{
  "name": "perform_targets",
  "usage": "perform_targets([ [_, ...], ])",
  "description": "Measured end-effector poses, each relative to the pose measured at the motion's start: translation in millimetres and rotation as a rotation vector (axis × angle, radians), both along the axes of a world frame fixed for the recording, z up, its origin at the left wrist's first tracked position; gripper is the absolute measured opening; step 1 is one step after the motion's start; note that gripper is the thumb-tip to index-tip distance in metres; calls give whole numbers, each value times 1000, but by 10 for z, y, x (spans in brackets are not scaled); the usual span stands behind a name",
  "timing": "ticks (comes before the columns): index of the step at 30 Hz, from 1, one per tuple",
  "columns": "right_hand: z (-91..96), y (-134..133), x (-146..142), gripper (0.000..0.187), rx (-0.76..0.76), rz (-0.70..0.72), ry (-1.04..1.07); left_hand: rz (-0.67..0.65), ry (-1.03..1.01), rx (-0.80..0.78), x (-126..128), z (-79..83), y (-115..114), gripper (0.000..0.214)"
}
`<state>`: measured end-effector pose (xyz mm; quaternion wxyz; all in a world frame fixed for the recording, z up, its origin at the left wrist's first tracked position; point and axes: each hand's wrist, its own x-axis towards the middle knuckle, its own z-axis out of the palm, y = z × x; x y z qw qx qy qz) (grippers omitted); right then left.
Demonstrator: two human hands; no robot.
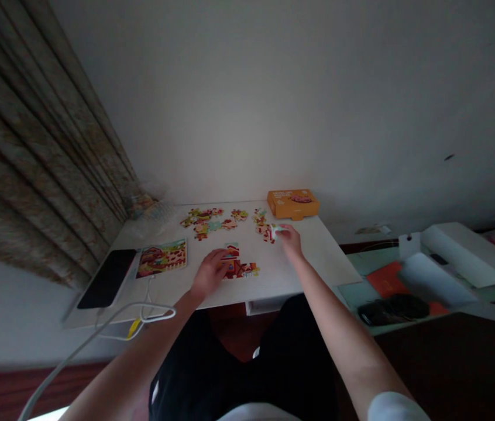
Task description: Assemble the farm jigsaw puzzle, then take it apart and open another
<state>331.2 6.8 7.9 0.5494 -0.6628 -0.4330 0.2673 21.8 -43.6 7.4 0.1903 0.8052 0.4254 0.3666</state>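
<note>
My left hand (212, 270) rests at the left side of a small group of joined jigsaw pieces (241, 269), which show a red building. Its fingers lie loosely over the edge of the pieces and are slightly blurred. Just above that group is another jigsaw piece (231, 251), close to the fingertips. Farther right, my right hand (290, 238) pinches a pale jigsaw piece (274, 231) at the edge of a loose cluster. Several other pieces (203, 217) lie scattered at the back of the white table (309, 266).
An orange puzzle box (294, 204) stands at the back right. A farm picture card (162, 258) and a dark tablet or phone (107, 279) with a white cable (111, 318) lie left. Clear plastic wrap (153, 215) sits by the curtain. An open white box (436, 275) is right.
</note>
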Motion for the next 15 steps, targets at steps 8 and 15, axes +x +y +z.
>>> perform_targets([
  [8,-143,-782,-692,38,31,529,181,7,-178,-236,713,65,-162,40],
  [15,-184,-840,-742,33,30,572,135,85,-198,-295,776,-31,-253,38],
])
